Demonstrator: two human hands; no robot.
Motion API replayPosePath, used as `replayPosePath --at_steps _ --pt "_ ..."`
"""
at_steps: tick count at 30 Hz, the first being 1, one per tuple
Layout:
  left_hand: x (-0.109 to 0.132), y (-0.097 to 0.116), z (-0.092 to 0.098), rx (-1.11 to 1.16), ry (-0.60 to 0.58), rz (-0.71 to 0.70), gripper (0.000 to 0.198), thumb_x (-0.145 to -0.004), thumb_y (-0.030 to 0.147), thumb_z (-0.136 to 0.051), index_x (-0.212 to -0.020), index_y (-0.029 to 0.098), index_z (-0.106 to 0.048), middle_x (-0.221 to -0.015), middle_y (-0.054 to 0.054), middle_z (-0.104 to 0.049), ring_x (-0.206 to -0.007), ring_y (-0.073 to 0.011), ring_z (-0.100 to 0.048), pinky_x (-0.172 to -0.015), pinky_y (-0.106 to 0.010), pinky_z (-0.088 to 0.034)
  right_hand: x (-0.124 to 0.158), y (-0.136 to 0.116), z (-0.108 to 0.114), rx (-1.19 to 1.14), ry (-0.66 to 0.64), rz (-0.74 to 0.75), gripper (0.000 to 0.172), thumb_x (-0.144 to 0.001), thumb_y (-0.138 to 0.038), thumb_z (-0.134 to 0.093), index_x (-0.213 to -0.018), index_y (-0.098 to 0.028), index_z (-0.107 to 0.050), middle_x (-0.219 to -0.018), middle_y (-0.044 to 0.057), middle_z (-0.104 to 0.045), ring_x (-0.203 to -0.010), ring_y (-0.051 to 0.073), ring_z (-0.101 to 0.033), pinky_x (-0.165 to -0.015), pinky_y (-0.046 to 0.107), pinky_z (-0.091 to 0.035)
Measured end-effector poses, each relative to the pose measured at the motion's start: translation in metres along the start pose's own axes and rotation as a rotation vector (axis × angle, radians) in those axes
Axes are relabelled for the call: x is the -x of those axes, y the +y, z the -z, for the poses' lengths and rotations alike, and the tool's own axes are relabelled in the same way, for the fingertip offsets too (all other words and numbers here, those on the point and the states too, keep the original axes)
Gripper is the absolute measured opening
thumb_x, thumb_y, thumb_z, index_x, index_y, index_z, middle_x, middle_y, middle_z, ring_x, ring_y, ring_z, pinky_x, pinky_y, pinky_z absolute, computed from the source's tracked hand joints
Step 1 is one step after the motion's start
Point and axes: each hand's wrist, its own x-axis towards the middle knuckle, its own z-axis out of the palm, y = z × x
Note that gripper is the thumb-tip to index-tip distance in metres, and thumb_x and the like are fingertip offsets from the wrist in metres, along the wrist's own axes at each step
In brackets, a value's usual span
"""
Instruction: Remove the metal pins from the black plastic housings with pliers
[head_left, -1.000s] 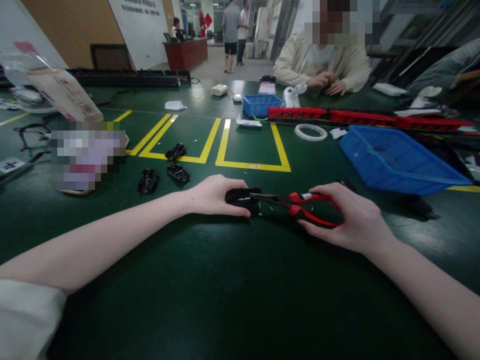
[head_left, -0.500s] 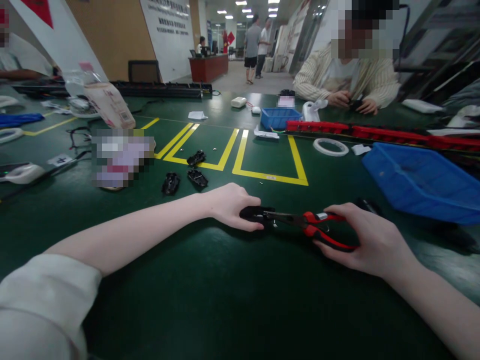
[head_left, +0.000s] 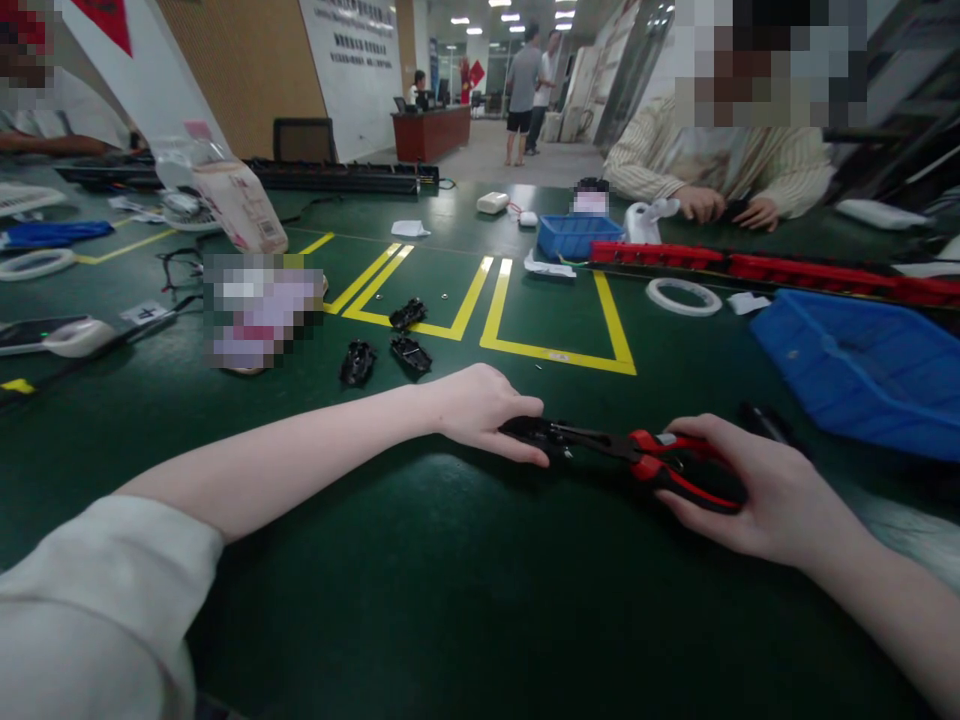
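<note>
My left hand (head_left: pixel 484 410) is closed around a small black plastic part (head_left: pixel 529 432), pinched between thumb and fingers just above the green tabletop. My right hand (head_left: pixel 757 490) grips the red-and-black handles of long-nose pliers (head_left: pixel 645 455). The jaws point left and meet the black part at its right end; whether they clamp it I cannot tell. A tiny shiny bit shows beneath the jaws. Beyond my left forearm lie three similar black parts: one (head_left: pixel 358 363) nearest me, another (head_left: pixel 410 355) to its right, and a third (head_left: pixel 408 314) behind, over the yellow tape.
A blue bin (head_left: pixel 862 370) stands at the right, with a white tape roll (head_left: pixel 684 297) beside it. Red strips (head_left: pixel 750 268) run across the back right. At left are a phone (head_left: pixel 262 315) and a bottle (head_left: pixel 240 205). Across the table sits a person in a striped sleeve (head_left: pixel 645 165).
The whole view has shifted slightly, so things appear further right. The plier handles look closer together than before. My left hand keeps its hold on the black part.
</note>
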Motion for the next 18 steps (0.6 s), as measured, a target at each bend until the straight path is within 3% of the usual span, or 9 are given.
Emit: replayPosePath --at_steps 4,18 --pt "0.0001 0.0007 0.0011 0.001 -0.002 -0.007 0.057 -0.092 0.068 -0.035 -0.074 0.017 -0.055 -0.050 0.002 -0.048 -0.044 -0.0137 -0.044 -0.049 -0.026 -0.027 -0.0004 0.0039 -0.0005 0.006 0.019 0.084 0.044 -0.074 -0.047 -0.065 -0.109 -0.022 -0.055 -0.089 0.010 -0.068 -0.072 0.027 -0.067 -0.059 0.039 -0.054" --pt "-0.0007 0.0038 0.0048 0.111 -0.041 0.032 0.043 -0.088 0.056 -0.048 -0.070 0.018 -0.056 -0.052 0.003 -0.050 -0.046 -0.0112 -0.046 -0.047 -0.024 -0.030 -0.0017 0.0028 0.0022 -0.004 0.004 0.092 0.045 -0.073 -0.041 -0.071 -0.109 -0.023 -0.051 -0.094 0.008 -0.068 -0.077 0.024 -0.068 -0.065 0.037 -0.057"
